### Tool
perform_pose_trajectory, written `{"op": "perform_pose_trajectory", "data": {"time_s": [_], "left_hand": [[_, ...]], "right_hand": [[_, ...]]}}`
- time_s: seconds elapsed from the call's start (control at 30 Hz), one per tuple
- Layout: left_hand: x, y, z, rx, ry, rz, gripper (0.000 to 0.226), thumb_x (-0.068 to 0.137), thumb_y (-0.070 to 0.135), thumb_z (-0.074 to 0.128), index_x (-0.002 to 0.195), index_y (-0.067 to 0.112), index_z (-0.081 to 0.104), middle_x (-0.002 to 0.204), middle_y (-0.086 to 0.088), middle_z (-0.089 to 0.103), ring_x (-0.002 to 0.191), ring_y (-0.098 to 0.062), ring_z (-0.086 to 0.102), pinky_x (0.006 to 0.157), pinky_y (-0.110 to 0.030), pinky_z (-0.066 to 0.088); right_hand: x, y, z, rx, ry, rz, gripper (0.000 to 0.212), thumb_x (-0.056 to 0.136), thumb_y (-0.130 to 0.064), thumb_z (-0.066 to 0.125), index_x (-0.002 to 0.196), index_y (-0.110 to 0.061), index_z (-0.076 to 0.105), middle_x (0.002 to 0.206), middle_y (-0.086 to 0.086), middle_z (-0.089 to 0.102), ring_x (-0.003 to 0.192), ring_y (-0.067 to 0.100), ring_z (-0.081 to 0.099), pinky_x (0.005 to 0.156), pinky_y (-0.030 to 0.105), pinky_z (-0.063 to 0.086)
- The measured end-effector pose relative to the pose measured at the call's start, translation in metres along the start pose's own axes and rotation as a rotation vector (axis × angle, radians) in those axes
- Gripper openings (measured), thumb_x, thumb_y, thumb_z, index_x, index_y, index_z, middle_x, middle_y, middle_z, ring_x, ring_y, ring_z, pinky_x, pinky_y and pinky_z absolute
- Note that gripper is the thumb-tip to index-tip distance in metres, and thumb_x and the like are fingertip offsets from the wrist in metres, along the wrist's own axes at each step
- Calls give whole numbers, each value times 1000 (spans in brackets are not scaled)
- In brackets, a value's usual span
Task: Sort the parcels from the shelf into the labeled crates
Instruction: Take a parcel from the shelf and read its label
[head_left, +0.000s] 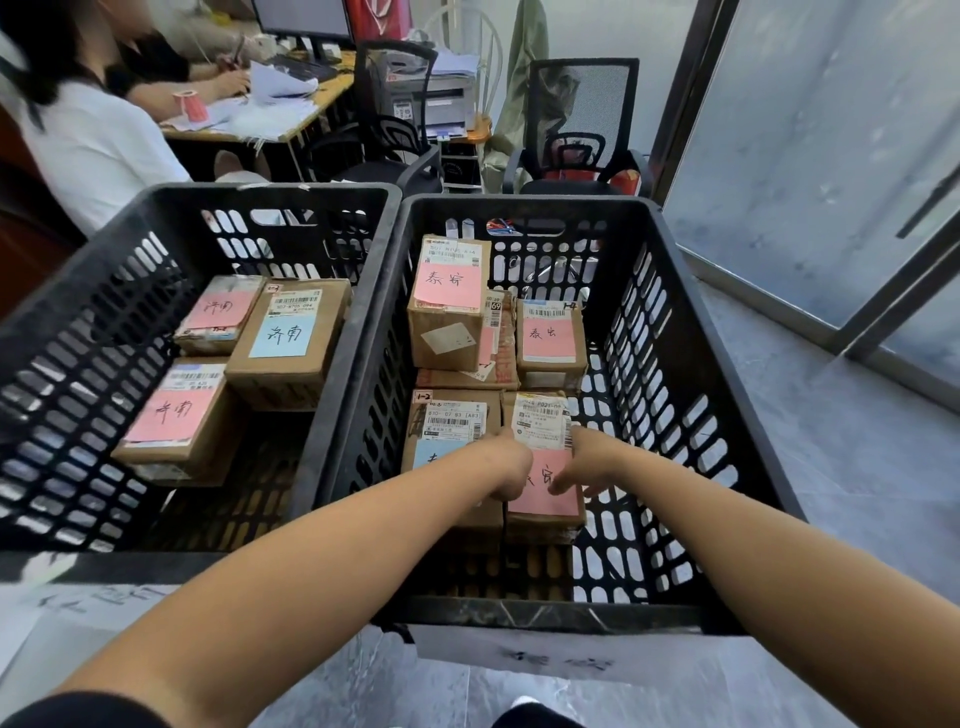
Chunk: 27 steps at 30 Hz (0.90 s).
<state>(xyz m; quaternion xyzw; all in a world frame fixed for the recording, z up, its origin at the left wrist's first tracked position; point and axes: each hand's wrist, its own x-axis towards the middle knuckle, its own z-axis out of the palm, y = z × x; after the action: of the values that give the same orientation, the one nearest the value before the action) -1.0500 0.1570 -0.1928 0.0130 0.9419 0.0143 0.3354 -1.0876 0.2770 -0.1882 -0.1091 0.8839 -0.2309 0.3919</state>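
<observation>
Two black slatted crates stand side by side. My hands are both inside the right crate (519, 205), on a cardboard parcel (543, 415) with a pink note at the crate's front. My left hand (506, 467) curls over its left edge and my right hand (574, 465) grips its right side, thumb on the note. A parcel with a blue note (452, 421) lies touching it on the left. Behind them sit a taller pink-noted parcel (447, 301) and a smaller one (550, 338). The left crate (234, 191) holds three noted parcels (283, 332).
A paper label (561, 660) hangs on the right crate's front wall. A person in a white top (88, 145) sits at a desk at the back left. Two office chairs (582, 135) and a printer (441, 104) stand behind the crates. A glass door (831, 156) is on the right.
</observation>
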Motion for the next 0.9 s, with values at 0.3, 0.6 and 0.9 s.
{"op": "perform_pose_trajectory", "data": {"time_s": [0.3, 0.6, 0.9], "left_hand": [[-16, -11, -19, -119, 98, 48, 43, 94, 33, 51, 125, 3, 49, 134, -15, 42, 116, -27, 48, 90, -31, 41], [-63, -32, -44, -111, 419, -109, 60, 94, 41, 46, 144, 13, 28, 145, -13, 32, 131, -29, 35, 106, -43, 35], [-150, -39, -20, -258, 721, -187, 60, 94, 43, 44, 145, 18, 27, 151, -2, 27, 140, -16, 21, 114, -31, 18]], "right_hand": [[-8, -10, -21, -268, 68, 19, 50, 90, -21, 60, 136, -9, 44, 139, 9, 46, 126, 25, 45, 99, 32, 40], [-11, -25, -29, -214, 211, -221, 63, 84, -26, 64, 142, -18, 39, 138, 6, 50, 120, 23, 51, 93, 32, 45], [-80, -65, -27, -179, 327, -512, 63, 89, -30, 61, 144, -19, 32, 144, 2, 43, 129, 20, 44, 97, 30, 39]]}}
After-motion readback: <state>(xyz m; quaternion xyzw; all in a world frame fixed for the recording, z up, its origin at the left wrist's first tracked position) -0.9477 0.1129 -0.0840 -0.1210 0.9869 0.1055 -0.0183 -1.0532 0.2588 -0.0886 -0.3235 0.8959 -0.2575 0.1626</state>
